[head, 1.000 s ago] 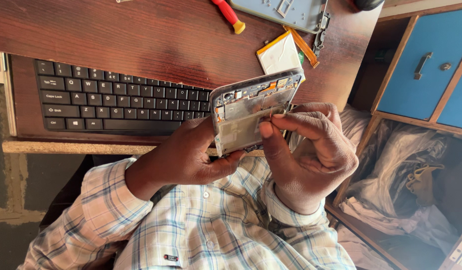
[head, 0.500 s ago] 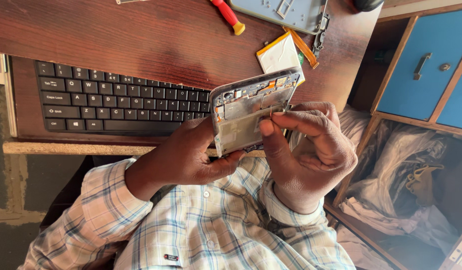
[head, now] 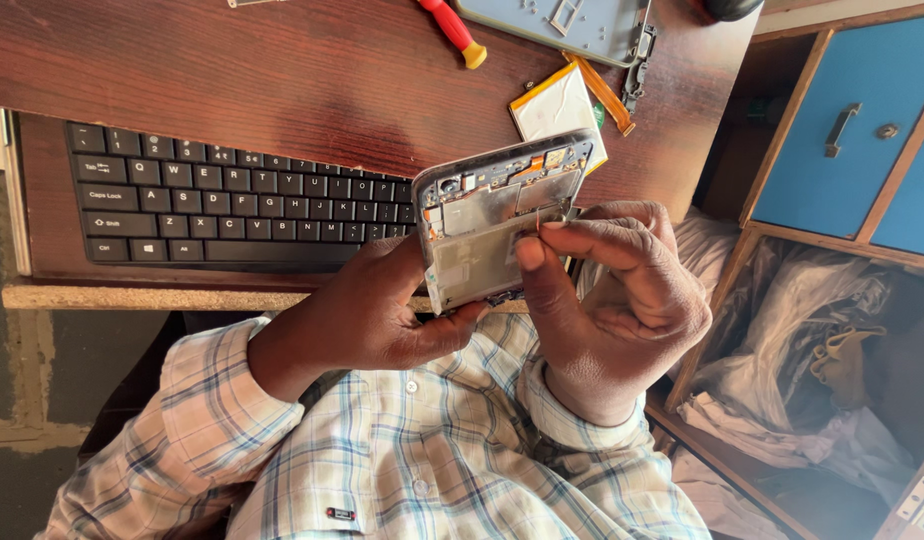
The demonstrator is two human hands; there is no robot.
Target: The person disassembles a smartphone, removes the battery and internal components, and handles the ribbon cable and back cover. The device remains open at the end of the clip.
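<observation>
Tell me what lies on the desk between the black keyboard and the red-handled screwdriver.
Nothing: in the head view the stretch between the keyboard and the screwdriver is bare dark wood of the desk.

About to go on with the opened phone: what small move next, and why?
Probably ease the right hand fingertips gently outward. They pinch something thin at the opened phone interior, too small to identify, while the left hand cradles the frame steady.

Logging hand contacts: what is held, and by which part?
The left hand cradles the opened phone by its lower back; the right hand fingertips touch its inside.
</observation>
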